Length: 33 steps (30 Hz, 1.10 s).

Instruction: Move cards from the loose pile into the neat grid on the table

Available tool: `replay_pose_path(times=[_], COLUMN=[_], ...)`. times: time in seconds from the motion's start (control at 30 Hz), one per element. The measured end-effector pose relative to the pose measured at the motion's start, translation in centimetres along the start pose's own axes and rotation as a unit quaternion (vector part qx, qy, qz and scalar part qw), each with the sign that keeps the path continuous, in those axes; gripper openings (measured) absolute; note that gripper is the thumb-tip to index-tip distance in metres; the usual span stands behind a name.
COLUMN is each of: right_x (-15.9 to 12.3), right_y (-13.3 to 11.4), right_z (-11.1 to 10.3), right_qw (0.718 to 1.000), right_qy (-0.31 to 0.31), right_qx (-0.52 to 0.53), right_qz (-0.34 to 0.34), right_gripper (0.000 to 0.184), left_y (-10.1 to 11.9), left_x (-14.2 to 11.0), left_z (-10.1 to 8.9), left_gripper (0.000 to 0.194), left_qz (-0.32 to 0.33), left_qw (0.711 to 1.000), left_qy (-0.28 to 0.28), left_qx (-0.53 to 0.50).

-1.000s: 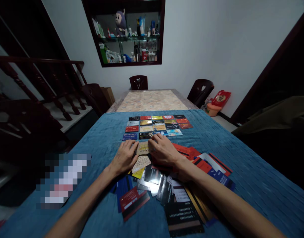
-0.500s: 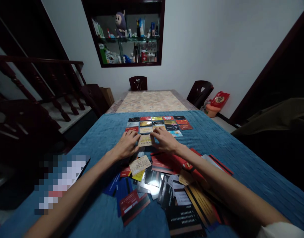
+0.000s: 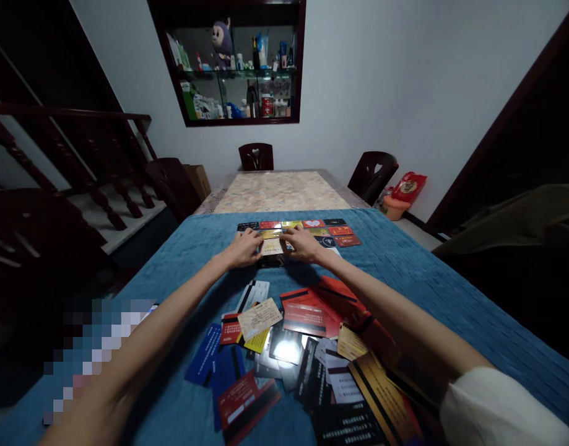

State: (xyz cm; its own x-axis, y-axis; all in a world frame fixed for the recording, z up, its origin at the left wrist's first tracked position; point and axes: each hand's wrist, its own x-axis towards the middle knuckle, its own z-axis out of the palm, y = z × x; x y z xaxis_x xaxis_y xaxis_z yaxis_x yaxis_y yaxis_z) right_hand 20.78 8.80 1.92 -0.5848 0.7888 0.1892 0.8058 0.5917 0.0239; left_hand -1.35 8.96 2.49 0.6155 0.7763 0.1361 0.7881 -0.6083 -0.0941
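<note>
Both hands are over the rows of bank cards in the middle of the blue cloth. My left hand is closed, fingertips at the left edge of a cream card. Opposite it, my right hand pinches the card's right edge. Just on the near side of the cream card a dark card shows. Around the hands are laid-out cards, among them a red card with a heart and a black card. My hands hide part of the rows.
Nearer me lies a loose, overlapping heap of cards, including a blue card, a gold card and a beige card. A pixelated flat object is at the left. Chairs stand around the far table end.
Both hands have moved forward, carrying the cream card away from me into the rows. The dark card now shows on its near side. The view has shifted slightly.
</note>
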Motion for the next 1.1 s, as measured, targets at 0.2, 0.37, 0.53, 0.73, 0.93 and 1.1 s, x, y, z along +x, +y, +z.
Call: replay_pose_path(times=[0.2, 0.37, 0.53, 0.73, 0.93, 1.1], right_x=[1.7, 2.4, 2.8, 3.2, 3.6, 4.0], right_y=[0.7, 1.0, 0.9, 0.9, 1.2, 1.6], right_z=[1.1, 1.8, 2.0, 2.3, 2.8, 3.3], right_qw=[0.999, 0.999, 0.998, 0.998, 0.997, 0.997], right_qy=[-0.029, -0.046, -0.057, -0.066, -0.072, -0.076], right_qx=[-0.004, -0.006, -0.007, -0.013, -0.02, -0.024], right_qz=[0.021, 0.019, 0.022, 0.015, 0.011, 0.004], right_gripper=[0.025, 0.028, 0.027, 0.027, 0.03, 0.029], left_y=[-0.3, -0.8, -1.3, -1.5, -1.6, -1.7], left_x=[1.7, 2.5, 2.8, 2.9, 3.2, 3.5], left_z=[-0.2, 0.6, 1.2, 1.4, 1.8, 2.2], left_gripper=[0.022, 0.021, 0.018, 0.013, 0.013, 0.012], left_qz=[-0.037, -0.044, -0.043, -0.043, -0.042, -0.041], left_qw=[0.997, 0.995, 0.994, 0.993, 0.992, 0.991], left_qy=[-0.069, -0.089, -0.097, -0.105, -0.116, -0.125], left_qx=[0.017, 0.01, 0.003, -0.007, -0.01, -0.01])
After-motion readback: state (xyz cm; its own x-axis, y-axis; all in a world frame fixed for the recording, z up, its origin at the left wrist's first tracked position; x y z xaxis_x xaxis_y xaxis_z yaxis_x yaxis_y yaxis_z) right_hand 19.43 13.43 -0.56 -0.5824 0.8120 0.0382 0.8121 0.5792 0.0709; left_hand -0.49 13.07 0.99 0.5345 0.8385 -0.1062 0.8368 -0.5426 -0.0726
